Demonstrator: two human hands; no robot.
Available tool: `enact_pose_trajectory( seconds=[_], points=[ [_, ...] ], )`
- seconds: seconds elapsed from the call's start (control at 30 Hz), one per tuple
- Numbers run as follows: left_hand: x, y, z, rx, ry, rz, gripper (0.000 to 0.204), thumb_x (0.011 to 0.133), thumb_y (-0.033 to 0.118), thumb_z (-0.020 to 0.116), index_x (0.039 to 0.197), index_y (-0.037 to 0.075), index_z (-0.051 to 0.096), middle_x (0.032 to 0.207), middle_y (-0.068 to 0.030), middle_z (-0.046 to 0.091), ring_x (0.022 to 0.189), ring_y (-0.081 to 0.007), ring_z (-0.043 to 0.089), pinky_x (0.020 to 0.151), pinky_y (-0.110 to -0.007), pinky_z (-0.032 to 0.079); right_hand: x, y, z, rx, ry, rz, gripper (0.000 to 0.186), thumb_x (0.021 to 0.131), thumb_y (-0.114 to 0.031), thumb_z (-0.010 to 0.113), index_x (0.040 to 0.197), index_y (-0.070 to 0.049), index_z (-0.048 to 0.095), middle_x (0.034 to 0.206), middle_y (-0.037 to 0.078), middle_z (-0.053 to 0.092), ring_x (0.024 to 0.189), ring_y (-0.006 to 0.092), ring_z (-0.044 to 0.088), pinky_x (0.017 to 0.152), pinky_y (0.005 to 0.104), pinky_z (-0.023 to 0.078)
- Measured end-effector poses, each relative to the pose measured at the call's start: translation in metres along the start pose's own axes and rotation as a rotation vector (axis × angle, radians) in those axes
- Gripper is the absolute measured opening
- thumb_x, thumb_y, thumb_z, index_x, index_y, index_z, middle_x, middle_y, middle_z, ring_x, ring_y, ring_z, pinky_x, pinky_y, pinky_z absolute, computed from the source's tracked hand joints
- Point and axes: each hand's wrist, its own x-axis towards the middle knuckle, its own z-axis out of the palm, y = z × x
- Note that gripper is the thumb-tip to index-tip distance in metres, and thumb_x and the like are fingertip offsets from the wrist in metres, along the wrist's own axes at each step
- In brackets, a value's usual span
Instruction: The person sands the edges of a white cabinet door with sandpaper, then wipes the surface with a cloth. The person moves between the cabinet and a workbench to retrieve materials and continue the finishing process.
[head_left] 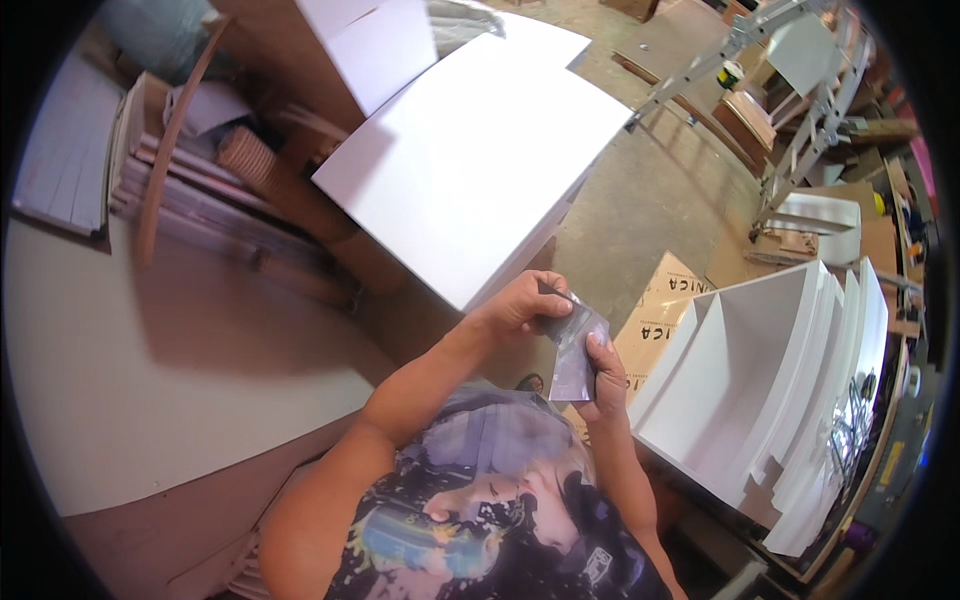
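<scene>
1. Fingers (557,306) of the left hand (522,304) pinch the dark upper end of a plastic packet (572,368); those of the right hand (606,375) grip its right edge, thumb on top.
2. Location: packet held in the air, on the wearer's side of the white box (470,170), near that box's closest corner.
3. Handling, judged: light, flexible, probably slick; best held by opposite edges.
4. Appearance: glossy, greyish, see-through-looking film, roughly rectangular, straight lower edge. Contents cannot be determined.

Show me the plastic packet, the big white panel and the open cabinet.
Plastic packet (573,362): head view, its middle.
White panel (480,165): head view, its middle.
Open cabinet (745,350): head view, its bare inside.
</scene>
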Motion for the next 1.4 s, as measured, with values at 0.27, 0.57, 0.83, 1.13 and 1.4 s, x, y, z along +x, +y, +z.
enact_pose_trajectory(
  seconds=[0.27,0.57,0.83,1.13,1.4],
  points=[
    [0.085,0.031,0.07,0.808,-0.121,-0.129,0.028,0.07,0.019,0.085,0.071,0.009,0.058,0.061,0.0046,0.054,0.047,-0.0027,0.044,0.039,-0.021,0.029,-0.007,-0.094,-0.082,0.034,0.141,-0.144,0.035,0.098,-0.02,0.054,0.127,-0.001,0.049,0.113,0.01,0.063,0.097,0.0194,0.065,0.083,0.035,0.056],
    [0.227,0.03,0.095,0.091,0.214,0.139,0.014,0.088,0.012,0.067,0.097,0.004,0.06,0.077,-0.0042,0.063,0.054,-0.0102,0.057,0.046,-0.023,0.045,0.082,-0.257,-0.102,-0.108,0.375,-0.936,0.037,0.099,-0.015,0.051,0.133,-0.001,0.045,0.124,0.013,0.057,0.11,0.0245,0.059,0.091,0.0398,0.053],
    [0.423,0.064,0.137,-0.204,0.214,0.281,0.019,0.089,0.012,0.069,0.1,0.001,0.058,0.082,-0.0089,0.067,0.056,-0.0135,0.062,0.047,-0.024,0.048,0.236,-0.382,-0.073,-0.582,0.499,-1.322,0.048,0.101,-0.016,0.049,0.14,0.007,0.036,0.133,0.017,0.049,0.118,0.0236,0.052,0.1,0.0362,0.044],
    [0.577,0.174,0.114,-0.058,0.429,0.416,0.015,0.088,0.01,0.069,0.095,0.0,0.061,0.076,-0.0073,0.066,0.046,-0.0112,0.058,0.041,-0.023,0.046,0.379,-0.479,-0.072,-1.038,0.37,-1.026,0.041,0.1,-0.017,0.052,0.132,0.007,0.049,0.119,0.016,0.062,0.106,0.02,0.059,0.094,0.032,0.046],
    [0.666,0.245,0.05,0.966,0.247,0.827,0.028,0.095,0.014,0.058,0.116,-0.003,0.062,0.095,-0.0127,0.067,0.074,-0.0153,0.064,0.064,-0.03,0.051,0.516,-0.571,-0.131,-0.213,0.258,-0.284,0.033,0.097,-0.014,0.055,0.127,0.002,0.053,0.109,0.011,0.065,0.099,0.0196,0.063,0.09,0.0333,0.051]
  ],
)
